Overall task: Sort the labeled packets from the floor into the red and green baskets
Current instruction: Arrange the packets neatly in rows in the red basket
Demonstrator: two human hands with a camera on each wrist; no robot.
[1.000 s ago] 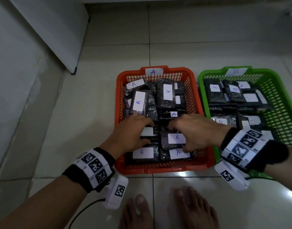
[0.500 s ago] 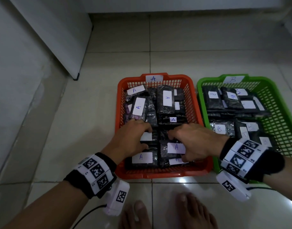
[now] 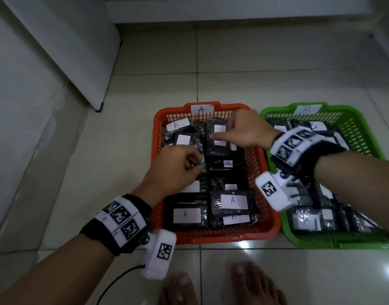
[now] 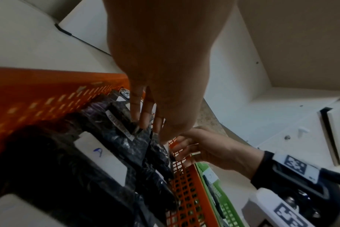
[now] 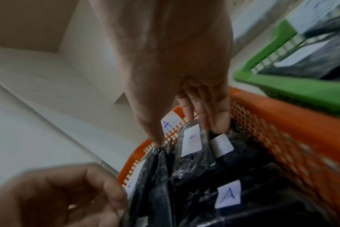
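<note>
The red basket (image 3: pixel 228 236), tagged A, holds several black packets with white A labels. Beside it on the right, the green basket (image 3: pixel 343 244), tagged B, holds several more. My left hand (image 3: pixel 194 165) is curled over the middle left of the red basket and pinches the crinkled edge of an upright packet (image 3: pixel 201 155). My right hand (image 3: pixel 221 128) is at the far end. Its thumb and fingers (image 5: pixel 213 122) straddle a labeled packet (image 5: pixel 191 142) and grip its sides. No loose packets show on the floor.
Pale floor tiles surround both baskets. A white cabinet (image 3: pixel 79 62) stands at the far left with its corner foot near the red basket. My bare feet (image 3: pixel 250 282) are just in front of the baskets, and a black cable (image 3: pixel 114 285) trails from the left wrist.
Both hands have moved from the near half of the red basket toward its far half. The right hand went farthest, onto the packet at the back.
</note>
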